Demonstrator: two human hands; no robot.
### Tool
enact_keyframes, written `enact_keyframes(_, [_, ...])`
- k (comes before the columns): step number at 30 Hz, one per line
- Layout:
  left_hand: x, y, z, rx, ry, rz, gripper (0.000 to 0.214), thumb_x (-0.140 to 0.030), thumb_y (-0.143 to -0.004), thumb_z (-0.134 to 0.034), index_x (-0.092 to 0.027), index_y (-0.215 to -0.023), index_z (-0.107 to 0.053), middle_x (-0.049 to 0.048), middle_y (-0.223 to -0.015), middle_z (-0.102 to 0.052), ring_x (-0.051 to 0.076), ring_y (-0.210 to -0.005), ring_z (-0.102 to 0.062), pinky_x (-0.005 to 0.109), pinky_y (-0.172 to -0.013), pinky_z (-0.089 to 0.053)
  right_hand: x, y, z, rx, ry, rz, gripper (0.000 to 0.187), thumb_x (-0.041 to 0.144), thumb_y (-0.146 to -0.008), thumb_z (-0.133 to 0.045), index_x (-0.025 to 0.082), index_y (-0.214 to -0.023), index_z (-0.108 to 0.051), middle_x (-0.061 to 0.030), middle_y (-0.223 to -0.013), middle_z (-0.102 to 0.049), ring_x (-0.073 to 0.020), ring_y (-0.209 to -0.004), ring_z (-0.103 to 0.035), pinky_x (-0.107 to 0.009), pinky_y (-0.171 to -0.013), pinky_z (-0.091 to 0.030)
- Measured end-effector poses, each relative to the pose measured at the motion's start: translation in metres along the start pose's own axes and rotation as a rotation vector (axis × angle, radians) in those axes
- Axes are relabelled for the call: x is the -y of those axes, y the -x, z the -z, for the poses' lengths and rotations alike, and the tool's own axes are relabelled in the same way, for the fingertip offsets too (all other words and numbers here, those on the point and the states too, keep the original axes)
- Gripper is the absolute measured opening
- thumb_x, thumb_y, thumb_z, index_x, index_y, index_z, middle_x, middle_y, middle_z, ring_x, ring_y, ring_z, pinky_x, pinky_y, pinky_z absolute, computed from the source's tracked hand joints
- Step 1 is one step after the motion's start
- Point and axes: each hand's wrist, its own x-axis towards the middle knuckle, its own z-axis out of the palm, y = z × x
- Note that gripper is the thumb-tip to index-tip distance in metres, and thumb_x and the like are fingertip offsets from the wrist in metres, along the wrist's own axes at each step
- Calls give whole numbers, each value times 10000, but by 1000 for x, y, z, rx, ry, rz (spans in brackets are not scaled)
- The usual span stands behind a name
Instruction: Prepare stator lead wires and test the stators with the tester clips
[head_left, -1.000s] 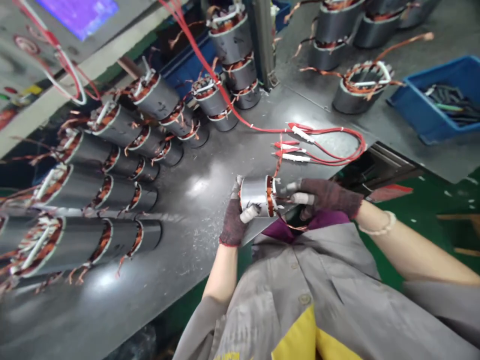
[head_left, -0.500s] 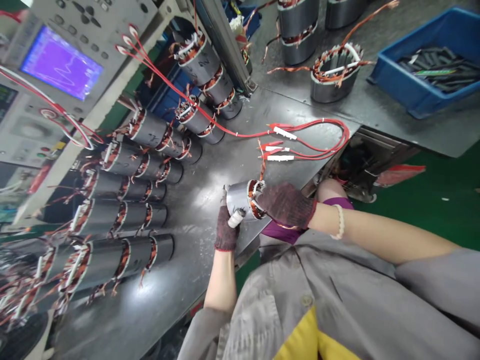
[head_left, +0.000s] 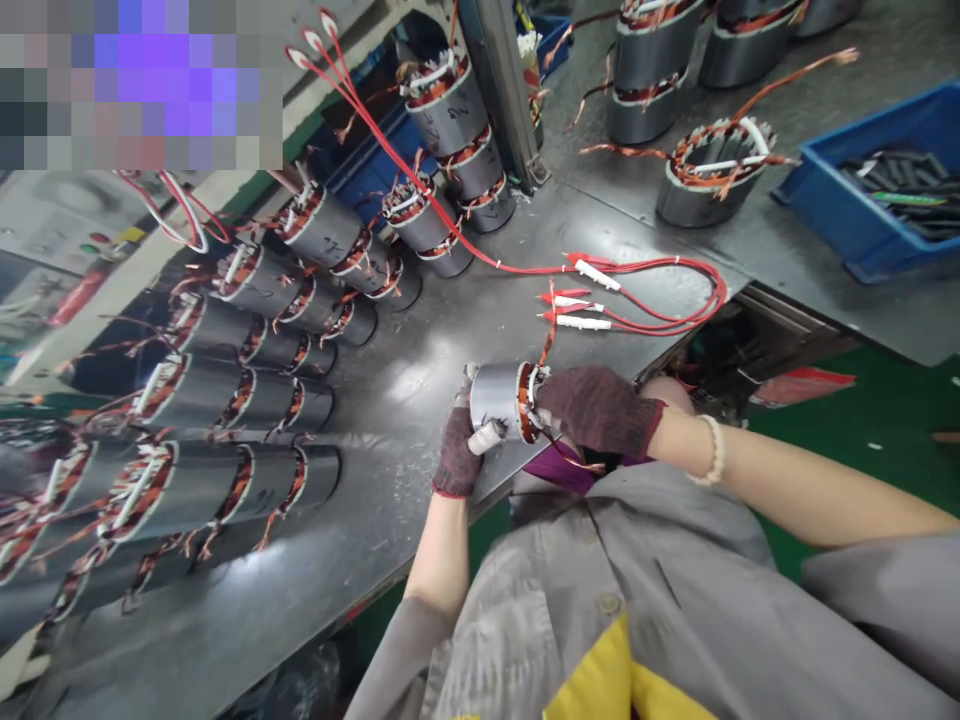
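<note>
A wound motor stator (head_left: 499,395) sits just above the bench edge, near the middle of the frame, held on its side between the person's two gloved hands, with its copper windings facing right. The left hand (head_left: 457,455), in a dark maroon knit glove with a red cuff, grips the stator from below, and its curled fingers (head_left: 486,436), one capped in white, press against the steel core. The right hand (head_left: 598,407), in a matching glove, closes over the wound end, with its fingers (head_left: 546,392) bent around the copper and white-tipped at the ends; how each one lies is hidden. A bead bracelet (head_left: 712,450) circles the right wrist, and the sleeves of a gray work jacket (head_left: 600,570) fill the bottom of the frame. Red test leads (head_left: 660,268) with white-sleeved clips lie on the dark metal bench (head_left: 397,450), just above the hands. Rows of finished stators (head_left: 247,480) lie on their sides at left, and more stand upright at upper right. A blue plastic crate (head_left: 885,125) of dark strips sits at the right edge, and a blurred instrument panel (head_left: 135,80) occupies the upper left.
</note>
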Motion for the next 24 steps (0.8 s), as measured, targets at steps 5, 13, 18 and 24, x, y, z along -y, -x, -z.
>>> enact_keyframes(5, [-5, -4, -3, 22, 34, -6, 1138, -615, -783, -874, -224, -1706, -336, 162, -1759, -355, 391, -1625, -320, 472, -1332, -277, 2, 0, 3, 94, 126, 25, 266, 136, -940, -585, 168, -1097, -797, -167, -1042, -806, -333, -929, -755, -417, -738, -547])
enact_keyframes(13, [-1, -3, -3, 22, 65, -11, 1107, -646, -802, -848, -242, -1702, -345, 156, -1780, -306, 379, -1649, -265, 482, -1343, -233, -4, -3, -1, 43, 23, 35, 294, 211, -964, -546, 149, -1140, -773, -131, -1024, -815, -283, -894, -760, -359, -778, -547])
enact_keyframes(18, [-2, -2, -6, -23, 35, -15, 1080, -634, -778, -873, -236, -1672, -416, 157, -1758, -357, 374, -1657, -242, 484, -1360, -165, -14, 9, -16, -97, -5, 77, 298, 219, -958, -557, 138, -1132, -784, -154, -1072, -813, -279, -940, -768, -364, -835, -578])
enact_keyframes(24, [-11, 1, -13, 3, 190, 25, 1124, -586, -755, -915, -242, -1686, -388, 168, -1741, -388, 408, -1621, -322, 517, -1320, -292, -24, 33, -22, -162, 67, 124, 296, 247, -948, -566, 222, -1143, -786, -129, -1041, -816, -308, -899, -773, -416, -776, -586])
